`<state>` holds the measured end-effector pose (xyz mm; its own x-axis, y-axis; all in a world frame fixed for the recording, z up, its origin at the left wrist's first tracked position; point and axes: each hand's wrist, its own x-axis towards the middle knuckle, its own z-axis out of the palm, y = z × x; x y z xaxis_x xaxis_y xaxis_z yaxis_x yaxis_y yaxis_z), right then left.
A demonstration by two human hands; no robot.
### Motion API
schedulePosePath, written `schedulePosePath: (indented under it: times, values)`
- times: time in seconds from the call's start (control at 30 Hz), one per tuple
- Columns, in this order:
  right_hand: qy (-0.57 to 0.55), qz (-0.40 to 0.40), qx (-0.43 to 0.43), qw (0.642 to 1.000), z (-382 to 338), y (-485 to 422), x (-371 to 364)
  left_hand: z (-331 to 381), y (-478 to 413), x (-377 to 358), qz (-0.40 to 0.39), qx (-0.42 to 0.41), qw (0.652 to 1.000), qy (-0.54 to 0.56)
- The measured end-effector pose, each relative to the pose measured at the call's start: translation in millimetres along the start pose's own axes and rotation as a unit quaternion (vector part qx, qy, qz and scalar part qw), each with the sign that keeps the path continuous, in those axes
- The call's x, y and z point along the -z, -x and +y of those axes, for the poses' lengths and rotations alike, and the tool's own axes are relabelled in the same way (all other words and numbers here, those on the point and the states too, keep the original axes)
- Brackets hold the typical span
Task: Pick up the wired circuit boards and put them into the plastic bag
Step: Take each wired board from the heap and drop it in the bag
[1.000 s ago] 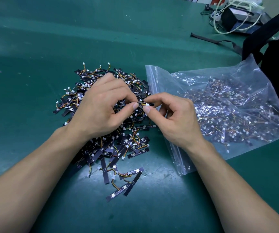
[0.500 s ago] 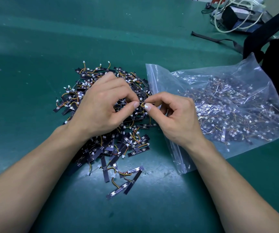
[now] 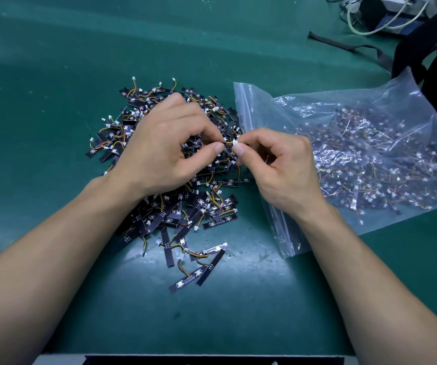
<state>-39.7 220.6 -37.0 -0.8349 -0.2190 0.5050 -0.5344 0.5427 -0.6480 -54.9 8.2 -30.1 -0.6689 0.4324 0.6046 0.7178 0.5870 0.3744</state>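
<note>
A heap of small black wired circuit boards (image 3: pixel 175 214) with orange-yellow wires and white plugs lies on the green mat. To its right lies a clear zip plastic bag (image 3: pixel 364 154), mouth toward the heap, holding many such boards. My left hand (image 3: pixel 164 151) hovers over the heap and pinches one wired circuit board (image 3: pixel 229 144) between thumb and forefinger. My right hand (image 3: pixel 277 164) pinches the white plug end of the same piece, over the bag's mouth edge. Much of the heap is hidden under my left hand.
A green mat (image 3: pixel 54 101) covers the table. A black bag with a strap (image 3: pixel 428 48) sits at the far right, beside a box with white cables (image 3: pixel 380 14). A dark edge (image 3: pixel 212 360) runs along the bottom of the view.
Both hands stay together over the heap; my fingers have shifted along the small piece, and its white plug now shows between my right thumb and forefinger.
</note>
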Motion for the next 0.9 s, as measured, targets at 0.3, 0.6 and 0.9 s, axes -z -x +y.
schedulePosePath:
  times: [0.3,0.6,0.9]
  values:
    - [-0.013,0.004,-0.016,1.0,0.5,0.8,-0.6,0.0,0.2,-0.2,0.001,-0.006,1.0,-0.008]
    - [0.0,0.005,0.007,1.0,1.1,0.2,-0.1,-0.7,-0.2,-0.2,-0.005,-0.009,1.0,-0.005]
    - [0.047,0.052,-0.054,0.996,6.7,-1.7,5.8,-3.6,0.6,-2.0,0.005,0.009,1.0,-0.013]
